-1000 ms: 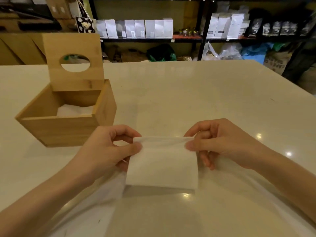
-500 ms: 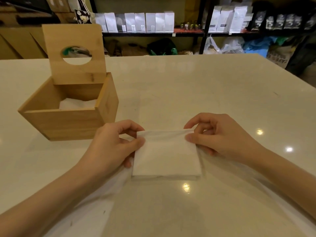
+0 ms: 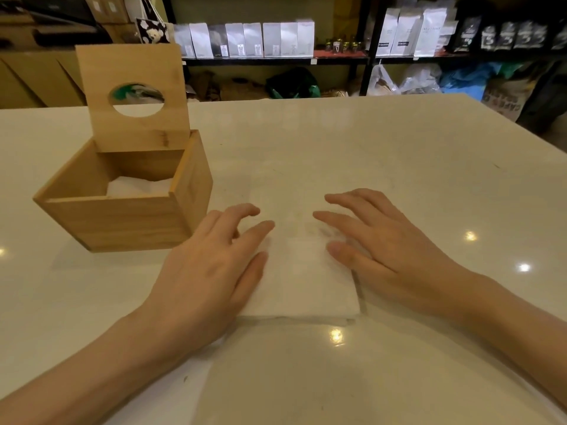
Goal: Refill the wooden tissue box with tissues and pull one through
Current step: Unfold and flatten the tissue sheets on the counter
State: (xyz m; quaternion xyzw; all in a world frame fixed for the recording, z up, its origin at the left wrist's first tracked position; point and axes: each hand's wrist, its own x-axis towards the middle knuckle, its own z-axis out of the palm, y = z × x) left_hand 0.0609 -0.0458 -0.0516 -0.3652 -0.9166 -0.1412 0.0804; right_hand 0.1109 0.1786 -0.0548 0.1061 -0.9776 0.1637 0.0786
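Note:
The wooden tissue box [image 3: 122, 222] stands at the left of the white table, its hinged lid [image 3: 132, 96] with a round hole raised upright. White tissues [image 3: 138, 185] lie inside it, low in the box. A folded stack of white tissue [image 3: 302, 280] lies flat on the table in front of me. My left hand [image 3: 211, 268] rests palm down on the stack's left edge, fingers spread. Over the stack's right edge, my right hand [image 3: 383, 253] lies flat, fingers apart. Neither hand pinches the tissue.
The white table [image 3: 399, 179] stretches wide to the right and far side. Behind it are dark shelves with white and black bags [image 3: 408, 32], plastic bags on the floor [image 3: 414, 78], and cardboard boxes at the back left.
Both hands have let go of the tissue's top edge and now press flat on it with fingers spread. The tissue lies flat on the table. The view has tilted down slightly.

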